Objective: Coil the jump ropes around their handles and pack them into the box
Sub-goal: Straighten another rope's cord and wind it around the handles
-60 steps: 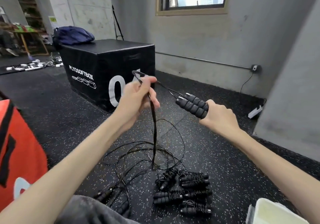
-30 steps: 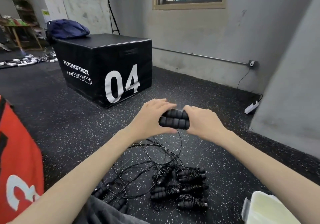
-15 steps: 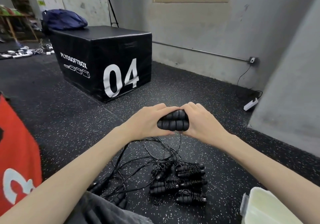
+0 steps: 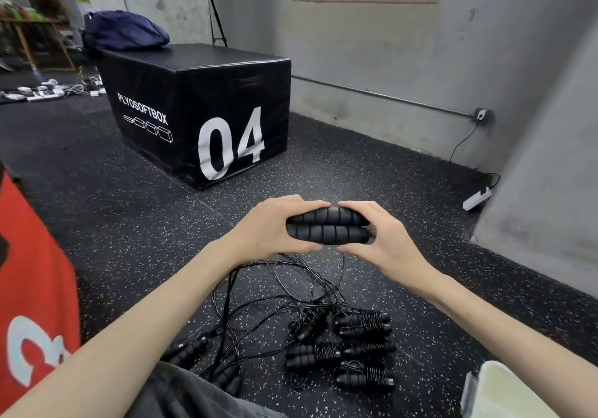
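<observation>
Red box point(image 4: 32, 288): at my 9 o'clock edge, a red soft block with a pale numeral on its face, standing on the speckled floor point(image 4: 129, 223).
Plyo box point(image 4: 200, 110): black, at about 11 o'clock, marked "PLYOSOFTBOX" and "04"; a dark blue bag point(image 4: 124, 30) lies on its far top corner.
Left hand point(image 4: 268, 231): I see its grip closed round the left end of the paired handles, fingers curled over the top, thumb underneath.
Handles point(image 4: 326, 229): two black ribbed foam handles, held side by side and lying level, dead centre between both hands, above the floor.
Rope point(image 4: 278, 275): thin black cord trails from under the hands down to the floor at 6 o'clock, where it lies in a loose tangle.
Loose handles point(image 4: 191, 351): more black handles lie at 7 o'clock, at the end of the tangle, near my dark trouser leg.
Coiled ropes point(image 4: 343, 349): several bundles with cord wound round their handles lie close together on the floor at 5 o'clock.
Right hand point(image 4: 385, 242): its grip wraps the right end of the same handles, fingers over the top, thumb pointing left beneath.
Container point(image 4: 504, 391): a pale plastic box at the 5 o'clock corner, only partly in view.
Power strip point(image 4: 475, 197): white, on the floor at 2 o'clock, by the grey wall.
</observation>
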